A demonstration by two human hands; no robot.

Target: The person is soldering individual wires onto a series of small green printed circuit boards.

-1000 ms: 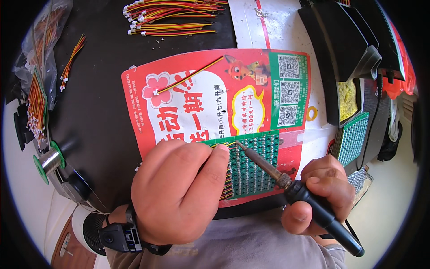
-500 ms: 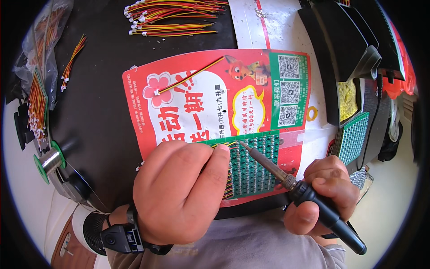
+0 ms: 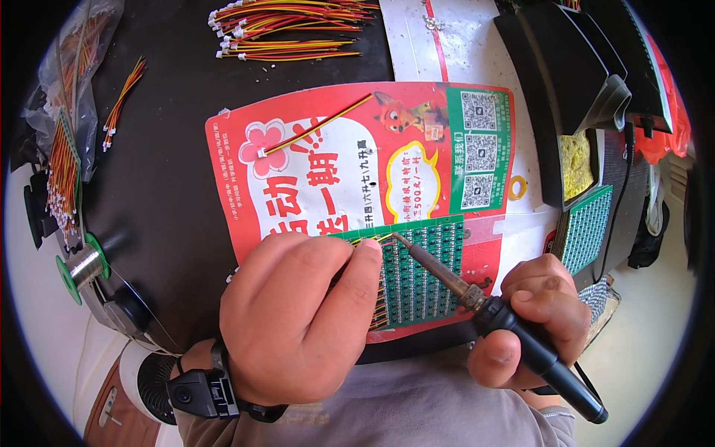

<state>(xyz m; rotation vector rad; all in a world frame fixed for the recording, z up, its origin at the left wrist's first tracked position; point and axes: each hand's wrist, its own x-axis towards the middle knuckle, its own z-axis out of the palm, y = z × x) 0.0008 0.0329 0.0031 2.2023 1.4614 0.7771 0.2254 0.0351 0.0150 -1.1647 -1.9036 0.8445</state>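
A green circuit board panel with rows of small parts lies on a red printed sheet. My left hand is closed over its left part, thumb and forefinger pinching a thin yellow-and-red wire near the top edge. More wires stick out along the board beneath this hand, which hides much of them. In my right hand a black-handled soldering iron is held like a pen, its tip at or just above the pinched wire's end. One loose wire with a white connector rests on the sheet.
Bundles of connector wires lie at the back, and a bagged bunch hangs at the left. Near it stands a solder spool. To the right are a yellow sponge in a black holder and another green board.
The soldering iron and my right hand have shifted slightly left, the tip coming closer to the wire's end. My left hand keeps its pinch almost unmoved.
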